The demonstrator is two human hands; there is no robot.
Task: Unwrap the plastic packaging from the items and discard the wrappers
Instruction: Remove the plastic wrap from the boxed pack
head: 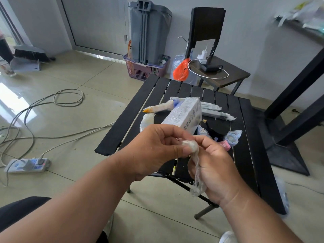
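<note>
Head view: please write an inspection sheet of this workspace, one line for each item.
Surface: black slatted table, low, on tiled floor.
Job's things: white box and several wrapped items on the table; loose plastic wrapper between the hands.
Clutter: orange bag, pink basket.
Grips: left hand and right hand both pinch the wrapper.
Cables: grey cables and power strip on the floor.
Surroundings: chair, broom.

Bare slats on the black table's (pixel 122 123) left side; wrapped items (pixel 182 113) crowding its middle.
</note>
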